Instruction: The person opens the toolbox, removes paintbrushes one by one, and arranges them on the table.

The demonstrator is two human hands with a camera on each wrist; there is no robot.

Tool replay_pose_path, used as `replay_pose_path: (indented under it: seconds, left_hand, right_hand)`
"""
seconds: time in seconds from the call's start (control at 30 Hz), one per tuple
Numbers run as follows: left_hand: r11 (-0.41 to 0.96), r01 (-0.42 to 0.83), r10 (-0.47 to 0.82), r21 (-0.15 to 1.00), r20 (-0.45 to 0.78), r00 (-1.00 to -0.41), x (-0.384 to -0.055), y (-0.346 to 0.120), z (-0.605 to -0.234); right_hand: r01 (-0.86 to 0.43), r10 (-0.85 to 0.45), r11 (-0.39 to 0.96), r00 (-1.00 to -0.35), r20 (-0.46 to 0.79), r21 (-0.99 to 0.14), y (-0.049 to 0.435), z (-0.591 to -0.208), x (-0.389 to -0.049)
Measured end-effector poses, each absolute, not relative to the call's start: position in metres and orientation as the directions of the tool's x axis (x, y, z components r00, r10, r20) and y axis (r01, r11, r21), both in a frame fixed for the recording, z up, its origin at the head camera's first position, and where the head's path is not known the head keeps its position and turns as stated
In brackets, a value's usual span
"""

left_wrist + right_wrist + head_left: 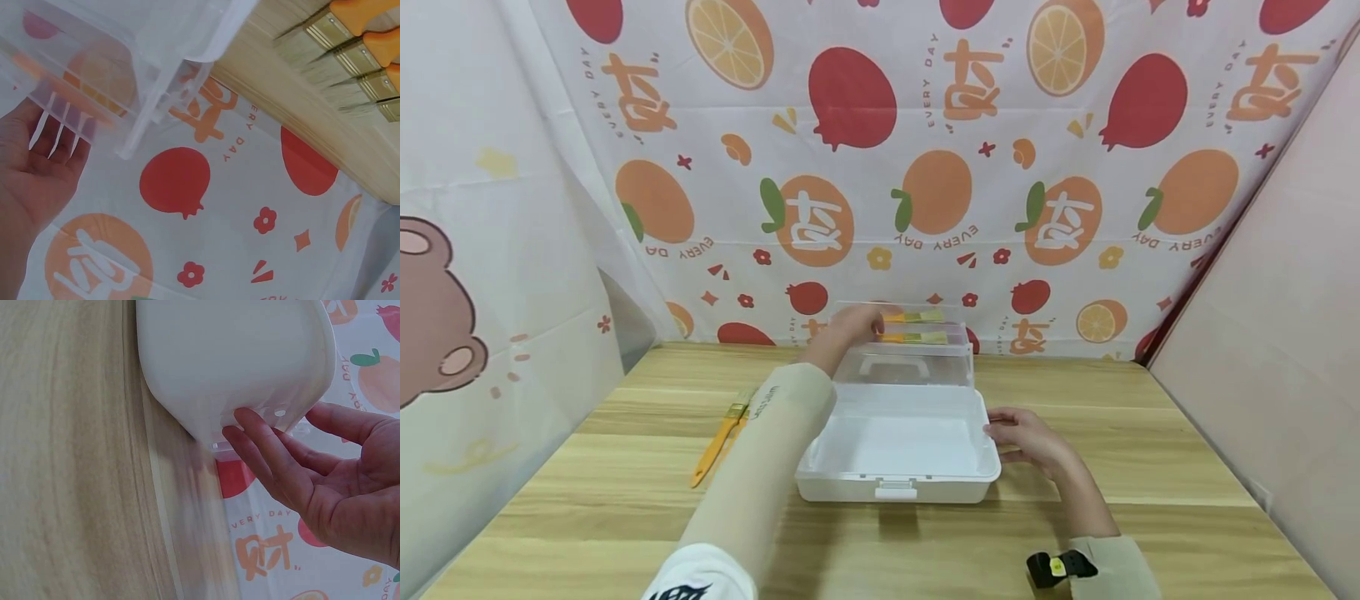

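A white plastic box (898, 492) stands with its lid raised at the back, and clear trays (951, 333) sit above it. My left hand (853, 325) reaches into the upper tray from above. Its fingers hold an orange-handled paintbrush (925, 317) by the handle; through the plastic in the left wrist view (47, 150), the left hand's grasp looks blurred. A second paintbrush (928, 338) lies just below the first. At the box's right side, my right hand (1030, 437) rests its gently extended fingers (250, 428) on the outer wall, with the thumb near the rim.
Several more orange paintbrushes (340, 37) lie side by side on the wooden table (1150, 467), left of the box and partly behind my left sleeve (760, 475). A fruit-print cloth (895, 275) hangs behind the table, with pale cloths at both sides.
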State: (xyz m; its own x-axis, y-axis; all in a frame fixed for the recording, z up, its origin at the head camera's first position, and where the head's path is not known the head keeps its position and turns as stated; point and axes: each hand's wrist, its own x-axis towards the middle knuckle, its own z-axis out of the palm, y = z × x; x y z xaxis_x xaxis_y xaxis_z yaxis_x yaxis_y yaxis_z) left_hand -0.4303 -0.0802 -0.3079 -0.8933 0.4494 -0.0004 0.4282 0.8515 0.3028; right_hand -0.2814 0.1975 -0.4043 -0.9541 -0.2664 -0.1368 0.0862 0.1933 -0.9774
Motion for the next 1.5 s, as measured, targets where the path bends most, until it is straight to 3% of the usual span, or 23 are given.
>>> replay_pose_path:
  seconds: [0.77,1.13,1.5]
  left_hand:
    - [0.857,0.408,0.447,0.313,-0.062,-0.892,-0.427,-0.099,-0.304]
    - [0.854,0.469,0.486,0.226,-0.024,-0.874,-0.428,-0.1,-0.308]
    - [0.839,0.471,0.499,0.271,-0.042,-0.866,-0.44,-0.097,-0.306]
  right_hand:
    - [0.083,-0.28,0.194,-0.95,-0.136,-0.978,0.202,-0.407,-0.285]
    - [0.106,-0.234,0.211,-0.96,-0.156,-0.972,0.197,-0.405,-0.283]
    - [0.108,-0.222,0.203,-0.963,-0.153,-0.973,0.195,-0.406,-0.29]
